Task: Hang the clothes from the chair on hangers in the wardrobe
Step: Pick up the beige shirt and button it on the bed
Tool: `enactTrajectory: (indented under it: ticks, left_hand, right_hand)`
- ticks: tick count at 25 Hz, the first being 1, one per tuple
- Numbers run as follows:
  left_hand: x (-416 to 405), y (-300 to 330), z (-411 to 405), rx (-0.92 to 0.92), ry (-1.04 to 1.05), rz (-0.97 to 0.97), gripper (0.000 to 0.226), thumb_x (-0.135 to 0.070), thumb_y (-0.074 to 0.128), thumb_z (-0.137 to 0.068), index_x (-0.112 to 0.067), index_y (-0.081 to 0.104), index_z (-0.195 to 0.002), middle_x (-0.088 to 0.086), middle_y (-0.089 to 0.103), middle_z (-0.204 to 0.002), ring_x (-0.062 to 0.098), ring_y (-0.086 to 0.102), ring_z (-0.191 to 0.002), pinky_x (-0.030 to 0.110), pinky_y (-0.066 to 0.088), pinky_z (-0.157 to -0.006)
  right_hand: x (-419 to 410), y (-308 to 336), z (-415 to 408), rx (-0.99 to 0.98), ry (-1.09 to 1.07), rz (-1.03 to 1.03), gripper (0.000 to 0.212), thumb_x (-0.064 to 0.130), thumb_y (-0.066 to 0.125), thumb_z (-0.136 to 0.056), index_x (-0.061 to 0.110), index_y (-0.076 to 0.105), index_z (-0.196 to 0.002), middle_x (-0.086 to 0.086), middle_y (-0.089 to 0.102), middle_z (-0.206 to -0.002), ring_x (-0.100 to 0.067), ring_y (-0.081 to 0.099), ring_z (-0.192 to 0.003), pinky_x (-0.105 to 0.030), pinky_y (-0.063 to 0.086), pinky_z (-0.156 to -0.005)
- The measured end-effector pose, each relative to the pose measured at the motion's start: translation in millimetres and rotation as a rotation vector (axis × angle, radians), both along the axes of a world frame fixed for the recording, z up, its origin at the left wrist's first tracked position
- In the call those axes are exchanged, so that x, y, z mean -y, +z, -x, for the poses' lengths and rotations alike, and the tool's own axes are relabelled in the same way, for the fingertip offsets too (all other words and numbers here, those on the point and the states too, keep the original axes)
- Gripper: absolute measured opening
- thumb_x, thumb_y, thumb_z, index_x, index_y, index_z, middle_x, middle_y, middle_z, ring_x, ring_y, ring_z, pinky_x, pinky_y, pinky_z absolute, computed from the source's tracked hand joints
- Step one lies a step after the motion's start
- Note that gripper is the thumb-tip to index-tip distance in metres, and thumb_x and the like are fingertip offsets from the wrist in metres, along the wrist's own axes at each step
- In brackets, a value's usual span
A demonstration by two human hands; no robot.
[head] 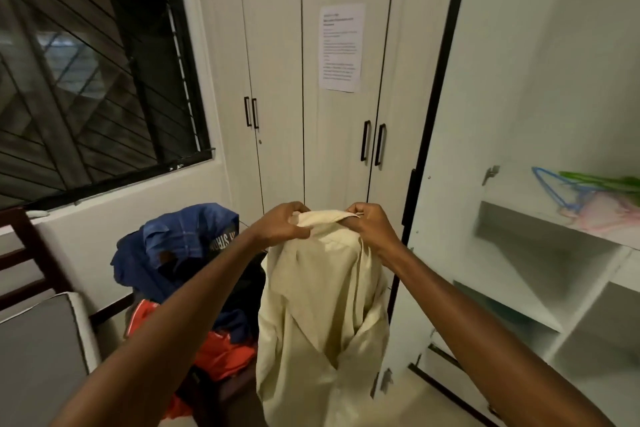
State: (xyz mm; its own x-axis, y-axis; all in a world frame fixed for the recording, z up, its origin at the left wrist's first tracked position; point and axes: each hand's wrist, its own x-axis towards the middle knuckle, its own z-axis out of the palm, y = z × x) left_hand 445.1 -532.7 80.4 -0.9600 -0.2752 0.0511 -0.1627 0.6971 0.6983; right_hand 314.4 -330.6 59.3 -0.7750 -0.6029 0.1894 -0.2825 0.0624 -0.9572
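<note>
Clearly, both hands were busy with one garment. The left hand (285, 224) and the right hand (367, 224) each pinched the top edge of a cream shirt (322, 305), fingers curled around the folded collar part, and the shirt hung down freely between the two forearms. It was held in the air, in front of the closed wardrobe doors (311, 80) and just beside the chair (221, 388), where other clothes were piled: a blue garment (180, 246) on top and an orange one (221, 354) lower.

No hanger was in either hand. The hangers, a blue hanger (554, 191) and a green one (609, 180) next to it, lay on a shelf (519, 218) in the open part of the wardrobe at the right, well apart from the shirt.

In my judgement, the main risk came from this. To fetch a hanger, one hand had to let go, and then the whole shirt would hang from a single pinch at one corner of the collar. The cloth looked smooth and light, so it could slip out and fall to the floor, or twist so that the neck opening became hard to find. The hangers seemed to lie tangled together, so pulling one with one hand could drag the others off the shelf.

A smaller risk was the pile on the chair: the lower part of the shirt hung close to it, and a turn toward the shelf could catch the orange garment and pull it down.
</note>
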Motion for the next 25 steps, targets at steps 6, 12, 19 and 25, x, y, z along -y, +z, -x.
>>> enactTrajectory:
  ticks: [6, 12, 19, 25]
  left_hand:
    - [-40, -19, 27, 0.005, 0.291, 0.687, 0.022, -0.033, 0.058, -0.092, -0.018, 0.066, -0.106, 0.005, 0.071, -0.099, 0.026, 0.064, -0.084, 0.033, 0.042, -0.067]
    - [-49, -43, -6, -0.230, 0.719, 0.292, 0.020, -0.012, 0.041, -0.102, -0.009, 0.057, -0.113, 0.011, 0.067, -0.096, 0.032, 0.064, -0.083, 0.041, 0.049, -0.066]
    - [-57, -67, -51, -0.023, 0.641, 0.526, 0.031, -0.050, 0.065, -0.090, -0.021, 0.065, -0.097, 0.000, 0.067, -0.085, 0.020, 0.059, -0.071, 0.032, 0.043, -0.062]
    - [-79, -85, -118, -0.046, 0.586, -0.047, 0.043, -0.043, 0.062, -0.077, -0.012, 0.061, -0.107, 0.006, 0.065, -0.099, 0.023, 0.060, -0.087, 0.036, 0.046, -0.070]
  right_hand:
    - [-28, 13, 5, -0.232, 0.017, -0.301, 0.025, 0.017, 0.089, -0.068, 0.011, 0.071, -0.084, 0.000, 0.065, -0.079, -0.015, 0.061, -0.073, -0.027, 0.046, -0.062]
    - [-42, -24, 36, -0.610, 0.051, -1.026, 0.027, 0.029, 0.076, -0.080, 0.021, 0.064, -0.102, 0.004, 0.061, -0.088, -0.020, 0.061, -0.084, -0.034, 0.048, -0.072]
    - [-50, -80, 74, -0.031, -0.140, -0.703, 0.033, 0.041, 0.073, -0.085, 0.010, 0.067, -0.094, -0.010, 0.071, -0.086, -0.030, 0.069, -0.076, -0.040, 0.061, -0.064]
    - [-15, -78, 37, 0.178, 0.177, -0.465, 0.033, 0.025, 0.084, -0.073, 0.007, 0.068, -0.096, -0.009, 0.071, -0.083, -0.027, 0.070, -0.074, -0.029, 0.051, -0.056]
